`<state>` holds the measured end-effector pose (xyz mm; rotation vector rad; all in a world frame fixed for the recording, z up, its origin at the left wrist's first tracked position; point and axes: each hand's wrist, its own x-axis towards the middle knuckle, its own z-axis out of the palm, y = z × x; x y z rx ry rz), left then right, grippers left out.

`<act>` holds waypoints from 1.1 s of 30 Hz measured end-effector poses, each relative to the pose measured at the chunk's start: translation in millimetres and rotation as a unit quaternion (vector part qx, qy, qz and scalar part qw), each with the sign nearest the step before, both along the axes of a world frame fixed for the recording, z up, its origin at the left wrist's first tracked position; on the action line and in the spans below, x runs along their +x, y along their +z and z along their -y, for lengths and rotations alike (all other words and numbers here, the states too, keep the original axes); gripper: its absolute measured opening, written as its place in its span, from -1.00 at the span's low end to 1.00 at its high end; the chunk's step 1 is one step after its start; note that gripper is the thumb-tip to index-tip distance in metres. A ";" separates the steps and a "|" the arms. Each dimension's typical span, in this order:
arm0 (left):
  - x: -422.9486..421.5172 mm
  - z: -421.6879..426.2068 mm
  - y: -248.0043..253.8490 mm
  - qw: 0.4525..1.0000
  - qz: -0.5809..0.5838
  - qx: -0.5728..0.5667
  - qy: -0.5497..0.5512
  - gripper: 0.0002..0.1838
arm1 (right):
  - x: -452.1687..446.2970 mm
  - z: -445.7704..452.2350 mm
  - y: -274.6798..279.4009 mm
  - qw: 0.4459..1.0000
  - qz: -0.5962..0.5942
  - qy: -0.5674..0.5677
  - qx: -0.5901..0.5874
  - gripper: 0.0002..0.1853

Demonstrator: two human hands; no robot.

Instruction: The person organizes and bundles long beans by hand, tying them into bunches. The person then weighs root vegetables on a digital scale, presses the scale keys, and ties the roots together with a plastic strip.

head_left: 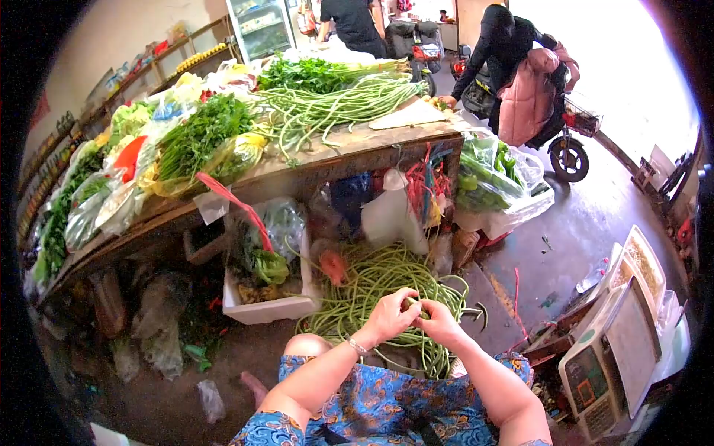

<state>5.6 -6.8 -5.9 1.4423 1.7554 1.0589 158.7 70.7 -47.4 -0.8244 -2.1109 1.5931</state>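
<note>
My left hand [393, 316], with a bracelet at its wrist, and my right hand [440, 324] meet in front of my lap, fingers curled in. Between the fingertips shows a small green piece of long bean [408, 303]; most of it is hidden by the fingers. Under and beyond both hands spreads a big tangled pile of long beans [357, 286] on the floor, reaching down to my patterned blue clothing.
A white foam box [271, 306] with bagged greens stands left of the pile. Behind is a wooden table [327, 154] heaped with herbs and long beans [346, 105]. A scale [606, 364] sits at right. A person in black [513, 44] leans toward the table's end.
</note>
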 end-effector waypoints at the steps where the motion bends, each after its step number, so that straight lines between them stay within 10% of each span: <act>1: -1.6 -0.3 -1.3 1.000 0.000 -0.001 0.001 -0.62 | -0.4 0.8 3.1 1.000 0.012 -0.007 0.014 -0.62; 16: -0.1 -1.8 5.5 0.985 0.170 0.016 -0.041 -0.85 | 3.2 -0.6 18.1 0.999 0.025 0.038 -0.031 -0.47; 33: -2.3 5.1 6.5 0.982 0.154 0.021 -0.109 -0.86 | 2.9 7.0 37.2 0.987 0.069 0.091 -0.111 -0.85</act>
